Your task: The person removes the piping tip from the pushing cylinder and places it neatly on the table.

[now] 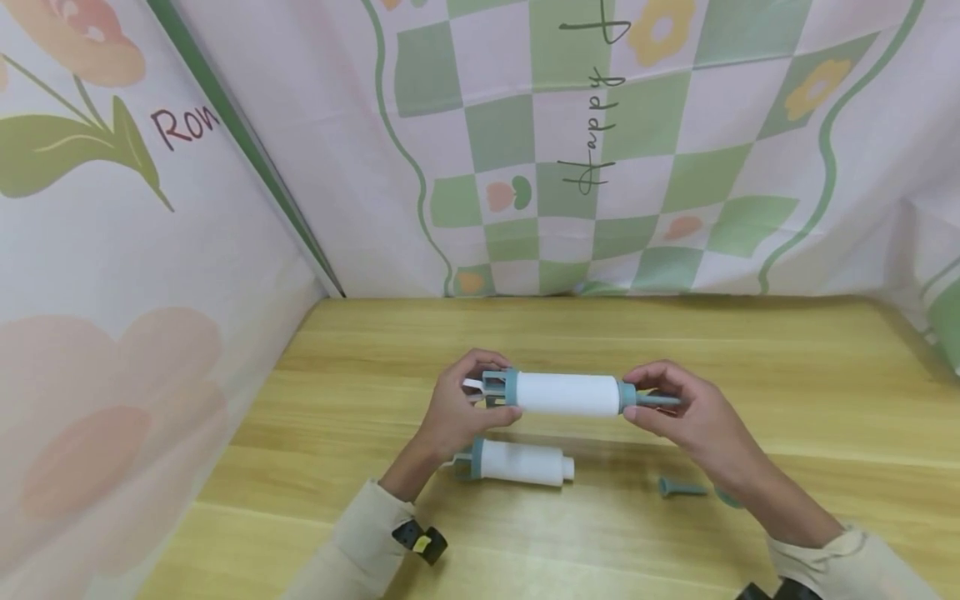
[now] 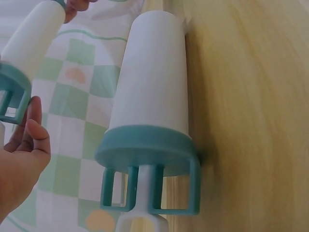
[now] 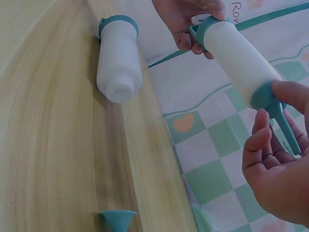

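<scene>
A pastry syringe (image 1: 567, 393) with a white barrel, a teal handle cap and a long teal nozzle (image 3: 285, 126) is held level above the table. My left hand (image 1: 455, 417) grips it at the handle end, thumb along the collar. At the other end my right hand (image 1: 697, 421) pinches the base of the nozzle between thumb and fingers. Below it a second white-and-teal syringe (image 1: 521, 462) lies on its side, with a bare white neck (image 3: 119, 92). Near my right wrist lies a loose teal nozzle (image 1: 682, 487) with a flared end.
A teal piece (image 1: 727, 497) is partly hidden behind the right wrist. The wooden table (image 1: 375, 342) meets a printed curtain (image 1: 495, 92) at the back, and another patterned cloth (image 1: 150, 267) hangs at the left.
</scene>
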Action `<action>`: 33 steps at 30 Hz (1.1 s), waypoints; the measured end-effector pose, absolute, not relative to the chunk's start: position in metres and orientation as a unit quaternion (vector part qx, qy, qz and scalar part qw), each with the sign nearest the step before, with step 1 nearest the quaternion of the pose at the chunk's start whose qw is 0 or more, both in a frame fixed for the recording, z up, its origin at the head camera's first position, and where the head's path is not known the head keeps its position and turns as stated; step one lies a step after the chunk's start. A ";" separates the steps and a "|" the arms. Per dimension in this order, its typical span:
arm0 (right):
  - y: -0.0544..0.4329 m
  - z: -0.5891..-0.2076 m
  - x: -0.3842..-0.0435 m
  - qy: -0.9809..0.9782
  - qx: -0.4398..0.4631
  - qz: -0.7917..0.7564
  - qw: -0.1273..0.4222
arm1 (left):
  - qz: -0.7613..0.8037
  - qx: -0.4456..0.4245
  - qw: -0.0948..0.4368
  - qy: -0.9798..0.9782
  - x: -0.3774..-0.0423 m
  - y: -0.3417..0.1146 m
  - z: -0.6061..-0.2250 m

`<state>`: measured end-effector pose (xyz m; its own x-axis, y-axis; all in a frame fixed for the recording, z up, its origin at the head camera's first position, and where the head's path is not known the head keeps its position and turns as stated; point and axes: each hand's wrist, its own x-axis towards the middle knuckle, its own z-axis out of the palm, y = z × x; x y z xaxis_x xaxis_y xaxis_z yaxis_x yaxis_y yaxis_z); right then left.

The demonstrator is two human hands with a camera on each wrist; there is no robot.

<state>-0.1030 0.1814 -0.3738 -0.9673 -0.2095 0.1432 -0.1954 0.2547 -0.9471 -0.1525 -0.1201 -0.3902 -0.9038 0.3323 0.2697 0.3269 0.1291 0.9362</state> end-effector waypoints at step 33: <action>0.177 -0.370 -0.107 0.778 -0.044 -0.625 0.047 | 0.608 0.238 -0.008 0.757 -0.152 -0.123 -0.391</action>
<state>-0.1072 0.1767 -0.3704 -0.9917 -0.1269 -0.0186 -0.0090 0.2138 -0.9768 -0.1520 -0.1235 -0.3914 -0.8865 0.3514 0.3012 0.3701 0.1475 0.9172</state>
